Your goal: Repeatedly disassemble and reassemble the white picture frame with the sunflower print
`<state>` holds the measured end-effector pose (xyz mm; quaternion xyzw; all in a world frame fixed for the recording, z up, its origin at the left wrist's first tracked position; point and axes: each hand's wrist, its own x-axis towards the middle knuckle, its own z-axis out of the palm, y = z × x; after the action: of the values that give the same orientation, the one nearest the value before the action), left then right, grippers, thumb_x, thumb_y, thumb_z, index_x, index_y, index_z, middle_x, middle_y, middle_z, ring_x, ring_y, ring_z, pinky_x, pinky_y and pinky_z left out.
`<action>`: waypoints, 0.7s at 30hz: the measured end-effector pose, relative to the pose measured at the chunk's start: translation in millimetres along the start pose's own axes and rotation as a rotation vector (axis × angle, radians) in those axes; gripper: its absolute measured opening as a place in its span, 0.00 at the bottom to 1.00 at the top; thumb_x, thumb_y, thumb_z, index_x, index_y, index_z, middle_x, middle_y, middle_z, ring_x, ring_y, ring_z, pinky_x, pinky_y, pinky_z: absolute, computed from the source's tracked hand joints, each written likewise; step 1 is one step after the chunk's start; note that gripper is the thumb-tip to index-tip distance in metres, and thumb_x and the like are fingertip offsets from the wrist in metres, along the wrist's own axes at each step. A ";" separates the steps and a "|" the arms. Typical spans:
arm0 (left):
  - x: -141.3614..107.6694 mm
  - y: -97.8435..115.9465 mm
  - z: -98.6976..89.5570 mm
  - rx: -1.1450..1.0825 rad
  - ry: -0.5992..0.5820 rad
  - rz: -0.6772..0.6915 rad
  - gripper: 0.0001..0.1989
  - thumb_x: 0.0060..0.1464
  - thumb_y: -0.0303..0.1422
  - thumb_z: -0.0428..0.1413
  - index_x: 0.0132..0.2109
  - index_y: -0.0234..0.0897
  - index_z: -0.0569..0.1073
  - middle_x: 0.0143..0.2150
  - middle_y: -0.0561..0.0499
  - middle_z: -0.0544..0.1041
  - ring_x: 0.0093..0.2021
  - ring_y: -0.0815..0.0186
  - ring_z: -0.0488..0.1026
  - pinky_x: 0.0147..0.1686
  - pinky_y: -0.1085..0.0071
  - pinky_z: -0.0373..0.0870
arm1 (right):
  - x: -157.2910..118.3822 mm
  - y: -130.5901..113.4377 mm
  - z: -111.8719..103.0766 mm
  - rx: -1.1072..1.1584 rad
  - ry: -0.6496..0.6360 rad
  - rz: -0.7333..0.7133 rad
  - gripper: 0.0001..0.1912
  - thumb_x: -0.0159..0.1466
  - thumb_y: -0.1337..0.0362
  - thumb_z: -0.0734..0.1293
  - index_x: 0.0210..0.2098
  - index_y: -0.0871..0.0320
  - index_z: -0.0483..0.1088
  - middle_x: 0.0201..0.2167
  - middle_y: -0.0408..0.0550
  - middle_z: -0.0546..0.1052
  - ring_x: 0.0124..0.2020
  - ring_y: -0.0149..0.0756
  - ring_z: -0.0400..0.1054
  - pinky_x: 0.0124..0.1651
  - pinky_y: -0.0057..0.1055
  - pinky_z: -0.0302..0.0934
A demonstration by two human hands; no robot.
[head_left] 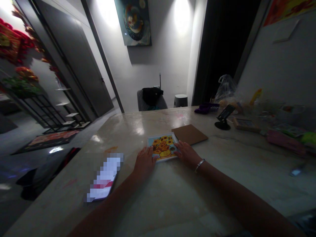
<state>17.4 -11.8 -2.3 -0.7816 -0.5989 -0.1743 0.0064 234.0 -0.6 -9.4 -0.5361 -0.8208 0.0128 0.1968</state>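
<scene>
Head view: left hand (145, 161), right hand (187, 154) flank crosswise sunflower picture (162, 147).

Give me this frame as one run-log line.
left grip: open, on sunflower picture in white frame | right grip: open, on its right edge | beside: brown board | surface: pale stone table

Along the back of the bench (123, 131), a purple cloth (206, 108), a black phone stand (223, 122), a clear plastic bag (225, 89) and a pink pouch (285, 142). Nearer, a brown board (189, 134) and a blurred phone (103, 177). Beyond, a gray chair (140, 102) under a black bag (152, 95), a wall painting (133, 23), a door (74, 62) and a black metal shelf (62, 104).
</scene>
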 end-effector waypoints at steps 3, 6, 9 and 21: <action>-0.4 1.9 -0.6 0.014 -0.002 -0.006 0.21 0.54 0.36 0.47 0.54 0.31 0.63 0.55 0.37 0.66 0.58 0.52 0.56 0.56 0.56 0.50 | -0.3 -2.5 -3.2 0.021 -0.006 0.005 0.21 0.61 0.61 0.59 0.52 0.63 0.61 0.51 0.60 0.67 0.57 0.45 0.55 0.57 0.43 0.49; -0.5 2.7 -0.3 0.031 -0.012 -0.009 0.22 0.54 0.37 0.46 0.54 0.31 0.62 0.55 0.38 0.65 0.59 0.53 0.55 0.56 0.57 0.50 | -0.8 -4.9 -5.0 0.035 -0.004 0.005 0.23 0.61 0.59 0.59 0.52 0.65 0.61 0.52 0.62 0.65 0.57 0.45 0.55 0.57 0.43 0.49; -0.4 2.6 0.4 0.025 -0.009 -0.014 0.23 0.54 0.38 0.46 0.54 0.31 0.62 0.55 0.38 0.65 0.58 0.53 0.56 0.56 0.57 0.49 | -1.7 -6.9 -3.4 0.041 0.009 -0.016 0.23 0.60 0.58 0.60 0.53 0.62 0.61 0.53 0.60 0.65 0.56 0.44 0.56 0.57 0.42 0.49; -0.6 8.1 2.0 -0.017 -0.009 0.017 0.28 0.50 0.44 0.50 0.55 0.33 0.62 0.55 0.37 0.65 0.57 0.51 0.57 0.56 0.57 0.49 | -3.7 -10.0 0.1 0.083 0.013 -0.087 0.30 0.57 0.56 0.63 0.55 0.65 0.57 0.52 0.59 0.65 0.57 0.47 0.54 0.58 0.44 0.46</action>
<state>25.4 -14.2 -2.7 -0.7875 -0.5908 -0.1756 -0.0014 226.6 -8.1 -8.3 -0.4915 -0.8407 0.0346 0.2246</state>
